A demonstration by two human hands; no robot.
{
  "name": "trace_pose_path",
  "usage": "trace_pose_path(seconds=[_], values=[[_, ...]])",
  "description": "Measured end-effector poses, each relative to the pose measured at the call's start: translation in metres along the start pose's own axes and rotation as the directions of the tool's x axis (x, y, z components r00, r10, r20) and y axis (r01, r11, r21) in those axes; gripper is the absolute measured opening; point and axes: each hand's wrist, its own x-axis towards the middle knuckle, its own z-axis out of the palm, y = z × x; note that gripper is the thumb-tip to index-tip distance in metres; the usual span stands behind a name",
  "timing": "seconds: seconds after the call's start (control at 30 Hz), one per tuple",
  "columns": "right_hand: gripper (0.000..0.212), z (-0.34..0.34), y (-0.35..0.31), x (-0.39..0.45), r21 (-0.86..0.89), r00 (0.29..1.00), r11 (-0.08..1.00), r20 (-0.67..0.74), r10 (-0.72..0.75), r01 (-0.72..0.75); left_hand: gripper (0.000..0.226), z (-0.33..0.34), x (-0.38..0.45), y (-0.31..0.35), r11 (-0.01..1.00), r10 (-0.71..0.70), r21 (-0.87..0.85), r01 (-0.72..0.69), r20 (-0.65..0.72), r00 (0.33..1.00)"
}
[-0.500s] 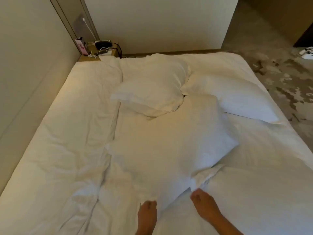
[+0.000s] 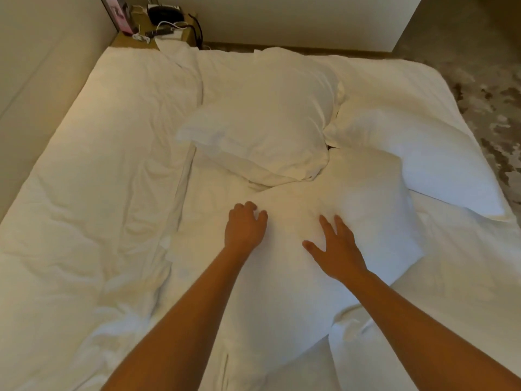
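Near pillow (image 2: 355, 198): white, lying slantwise on the bed at centre frame, far corner tucked just under the middle pillow (image 2: 262, 131), near corner pointing back toward the person.

Right hand (image 2: 338, 252): flat on the near pillow's top, palm down, fingers straight and spread apart, thumb out to the left. Pressing, not gripping.

Left hand (image 2: 245, 230): on the pillow's left part, near its far-left edge. Knuckles up, fingers bent, tips sunk into the cover. Cannot tell whether any cloth is pinched under them.

Both forearms bare, reaching in from the bottom edge, well apart at the elbows and closer at the hands. Hands near each other, not touching.

Right pillow (image 2: 423, 165): white, toward the bed's right side, its inner corner meeting the other two pillows.

Duvet (image 2: 98, 193): white, rumpled, covering the left half of the bed up to the wall (image 2: 33, 80).

Nightstand (image 2: 132, 42): far-left corner, cluttered with cables and a dark object; details too small to tell.

Patterned carpet (image 2: 493, 88) along the bed's right side
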Motion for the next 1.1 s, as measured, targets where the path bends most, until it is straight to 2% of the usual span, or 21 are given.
trace_pose_path(seconds=[0.1, 0.2, 0.37, 0.5, 0.57, 0.8, 1.1], values=[[0.104, 0.026, 0.001, 0.021, -0.082, 0.997, 0.995, 0.053, 0.06, -0.056, 0.055, 0.002, 0.051, -0.017, 0.984, -0.004, 0.177, -0.002, 0.034, 0.999], [0.106, 0.052, 0.01, 0.032, -0.157, 0.995, 0.985, 0.049, 0.085, -0.077, 0.067, 0.012, 0.083, -0.039, 0.93, -0.016, 0.367, -0.012, 0.074, 0.997], [0.107, 0.074, 0.023, 0.052, -0.205, 0.995, 0.976, 0.046, 0.086, -0.075, 0.104, 0.024, 0.116, -0.053, 0.868, -0.085, 0.497, -0.008, 0.166, 0.982], [0.104, 0.087, 0.025, 0.055, -0.216, 0.995, 0.973, 0.04, 0.092, -0.081, 0.124, 0.028, 0.13, -0.059, 0.885, -0.229, 0.458, 0.088, 0.261, 0.938], [0.103, 0.091, 0.025, 0.054, -0.231, 0.995, 0.97, 0.038, 0.092, -0.081, 0.128, 0.032, 0.125, -0.066, 0.907, -0.246, 0.403, 0.121, 0.274, 0.93], [0.101, 0.097, 0.034, 0.033, -0.244, 0.996, 0.968, 0.052, 0.078, -0.063, 0.121, 0.044, 0.082, -0.07, 0.958, -0.155, 0.271, 0.095, 0.209, 0.966], [0.106, 0.079, 0.053, -0.048, -0.178, 0.986, 0.982, 0.146, 0.082, -0.056, 0.087, 0.035, -0.032, -0.053, 0.962, 0.002, 0.27, -0.04, 0.14, 0.99]])
